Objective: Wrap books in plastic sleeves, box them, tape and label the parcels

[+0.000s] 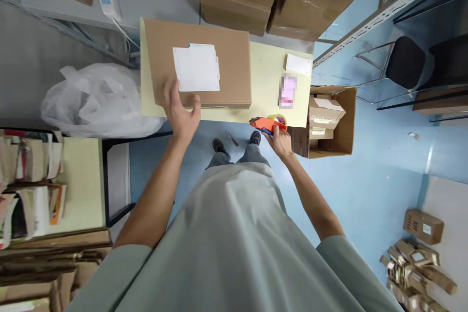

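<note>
A closed cardboard box (234, 68) lies on the pale yellow table (266, 63). On its top are white paper sheets (197, 70), overlapping one another. My left hand (181, 112) rests at the box's front left edge, fingers spread and apart from the thumb, gripping nothing. In my right hand (281, 141) is an orange tape dispenser (268, 124) with a roll of tape (280, 119), held at the table's front edge to the right of the box. The fingers wrap round its handle, which is partly hidden.
A white pad (299, 64) and a blurred pink item (287, 91) lie at the table's right. Beside it stands an open carton (336, 144) with smaller boxes inside. A white plastic bag (102, 102) bulges at the left. Large cartons (237, 0) line the back.
</note>
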Tool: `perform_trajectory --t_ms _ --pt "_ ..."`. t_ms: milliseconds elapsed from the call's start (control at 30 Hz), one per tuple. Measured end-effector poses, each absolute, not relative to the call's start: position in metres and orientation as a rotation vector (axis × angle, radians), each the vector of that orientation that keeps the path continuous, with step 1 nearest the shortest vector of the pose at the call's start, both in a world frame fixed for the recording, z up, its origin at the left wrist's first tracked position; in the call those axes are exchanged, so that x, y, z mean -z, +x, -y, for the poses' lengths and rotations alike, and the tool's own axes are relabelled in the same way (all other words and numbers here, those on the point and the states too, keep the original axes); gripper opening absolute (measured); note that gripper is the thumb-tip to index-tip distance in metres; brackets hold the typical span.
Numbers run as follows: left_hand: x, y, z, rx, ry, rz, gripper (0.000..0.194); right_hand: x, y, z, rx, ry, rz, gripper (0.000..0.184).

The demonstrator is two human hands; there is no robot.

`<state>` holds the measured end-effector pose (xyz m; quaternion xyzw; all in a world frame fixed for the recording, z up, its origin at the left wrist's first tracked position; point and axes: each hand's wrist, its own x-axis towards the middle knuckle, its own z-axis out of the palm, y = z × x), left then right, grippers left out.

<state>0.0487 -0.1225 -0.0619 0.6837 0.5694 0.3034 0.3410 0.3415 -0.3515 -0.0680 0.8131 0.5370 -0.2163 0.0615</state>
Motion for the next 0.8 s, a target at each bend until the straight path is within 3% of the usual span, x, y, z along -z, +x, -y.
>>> perform_trajectory --t_ms 233,467,633,800 --pt "0.074 0.151 0.104 -0.622 2.002 -1.210 0.079 0.083 0.378 0.312 0.742 2.253 -1.762 0.053" --pt "0.094 0.186 0.105 -0.542 2.085 -1.242 0.082 0.086 0.404 0.283 0.756 2.089 -1.959 0.050" --pt "0.071 0.184 0.126 -0.650 2.111 -1.270 0.056 0.083 0.420 0.284 0.751 2.029 -2.000 0.064" --pt "0.055 0.180 0.194 -0.582 2.083 -1.211 0.026 0.076 0.433 0.299 0.852 2.006 -2.027 0.074"
